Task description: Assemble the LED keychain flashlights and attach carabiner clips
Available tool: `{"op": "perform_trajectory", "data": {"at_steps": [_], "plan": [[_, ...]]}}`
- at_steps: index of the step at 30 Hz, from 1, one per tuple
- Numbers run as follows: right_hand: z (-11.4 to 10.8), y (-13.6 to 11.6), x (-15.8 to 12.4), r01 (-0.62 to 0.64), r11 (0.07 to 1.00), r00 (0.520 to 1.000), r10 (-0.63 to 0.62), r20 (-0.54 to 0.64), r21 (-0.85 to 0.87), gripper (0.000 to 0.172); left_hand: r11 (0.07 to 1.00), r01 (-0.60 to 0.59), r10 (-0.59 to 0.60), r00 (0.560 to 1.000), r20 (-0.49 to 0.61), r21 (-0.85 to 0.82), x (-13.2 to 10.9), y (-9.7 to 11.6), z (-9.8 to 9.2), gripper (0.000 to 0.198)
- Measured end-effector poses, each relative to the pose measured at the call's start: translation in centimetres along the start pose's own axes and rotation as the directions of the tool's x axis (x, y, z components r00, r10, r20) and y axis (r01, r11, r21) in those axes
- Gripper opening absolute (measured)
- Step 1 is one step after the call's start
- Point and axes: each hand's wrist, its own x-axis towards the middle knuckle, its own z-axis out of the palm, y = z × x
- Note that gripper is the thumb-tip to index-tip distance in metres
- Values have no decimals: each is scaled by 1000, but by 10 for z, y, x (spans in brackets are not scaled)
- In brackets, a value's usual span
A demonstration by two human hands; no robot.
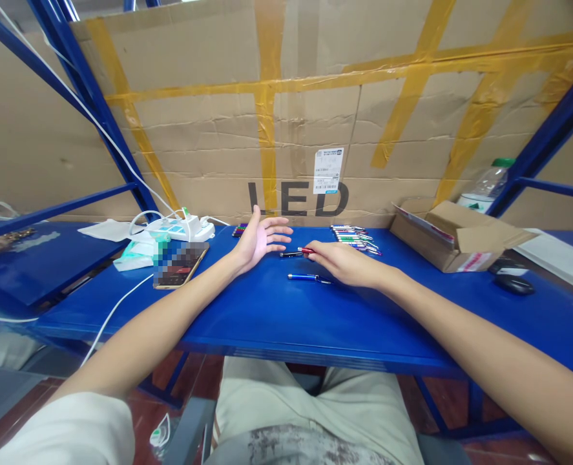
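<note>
My left hand (pixel 261 240) is raised over the blue table (pixel 247 316), palm turned to the right and fingers spread, holding nothing. To its right, my right hand (pixel 337 259) pinches a red pen (pixel 306 250) between thumb and fingers. A black pen (pixel 291 254) lies between the two hands, its right end close to the red one. Nearer the table's front edge lies a blue pen (pixel 303 278), just below my right hand. A row of pens in several colours (pixel 351 236) sits behind my right hand, and a smaller group of dark pens (pixel 239 230) is behind my left wrist.
On the left are a phone (pixel 182 266), a green-and-white packet (pixel 138 252) and a power strip (pixel 182 227) with white cables. An open cardboard box (pixel 453 239), a bottle (pixel 489 184) and a black mouse (pixel 515 284) stand right. Taped cardboard (pixel 208 142) rises behind.
</note>
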Motion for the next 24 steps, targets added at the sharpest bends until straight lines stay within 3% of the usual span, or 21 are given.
{"op": "perform_trajectory", "data": {"at_steps": [10, 24], "plan": [[0, -2, 0, -43, 999, 999, 43, -2, 4, 33, 999, 14, -14, 1000, 11, -35, 1, -1, -3, 89], [-1, -4, -1, -4, 1000, 1000, 4, 8, 15, 29, 1000, 10, -10, 1000, 13, -26, 0, 0, -1, 90]]}}
